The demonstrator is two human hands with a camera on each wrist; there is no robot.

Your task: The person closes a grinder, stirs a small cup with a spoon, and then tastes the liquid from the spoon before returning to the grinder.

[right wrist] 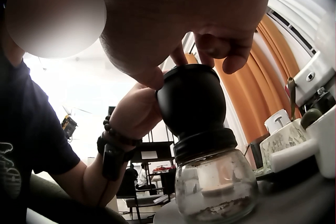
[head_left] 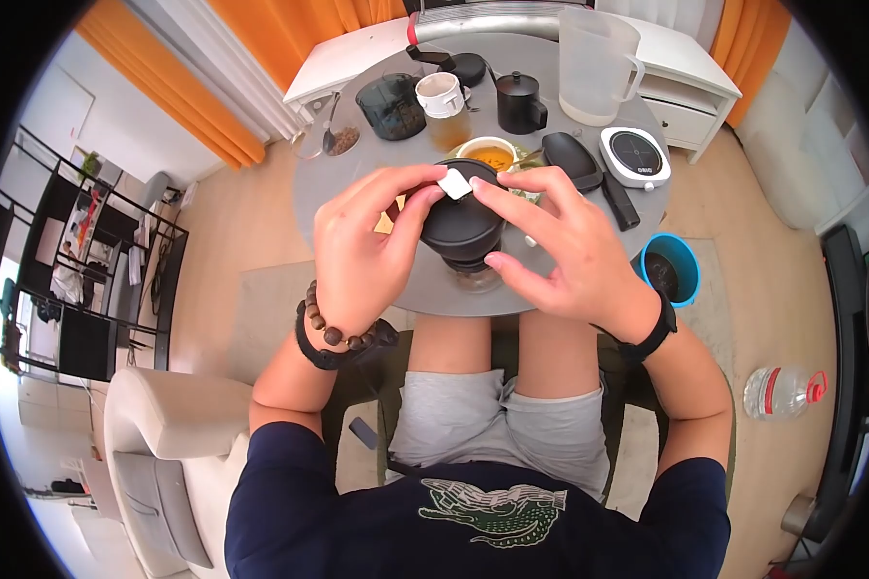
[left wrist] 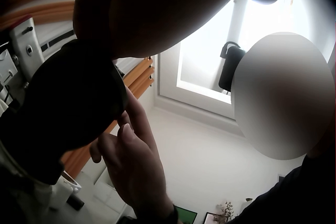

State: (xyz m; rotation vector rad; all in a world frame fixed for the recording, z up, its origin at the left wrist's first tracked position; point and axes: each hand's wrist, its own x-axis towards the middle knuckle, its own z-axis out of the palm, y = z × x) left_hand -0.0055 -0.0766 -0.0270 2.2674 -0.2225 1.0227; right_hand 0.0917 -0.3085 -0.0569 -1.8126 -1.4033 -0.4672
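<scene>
A hand coffee grinder (head_left: 463,227), with a black rounded top and a clear glass jar (right wrist: 215,195) holding some brown grounds, stands upright at the table's near edge. Over its lid is a small white squarish piece (head_left: 455,184). My left hand (head_left: 362,232) pinches this piece at its left corner between thumb and forefinger. From the other side my right hand (head_left: 574,251) reaches in, its forefinger at the piece's right edge and its thumb by the grinder's neck. The right fingers stay extended in the head view.
On the grey round table (head_left: 396,183) stand a yellow-filled cup (head_left: 489,152), a black lidded pot (head_left: 519,103), a large clear pitcher (head_left: 594,72) and a white digital scale (head_left: 634,157). A blue bin (head_left: 668,268) is on the floor at right, near a plastic bottle (head_left: 782,393).
</scene>
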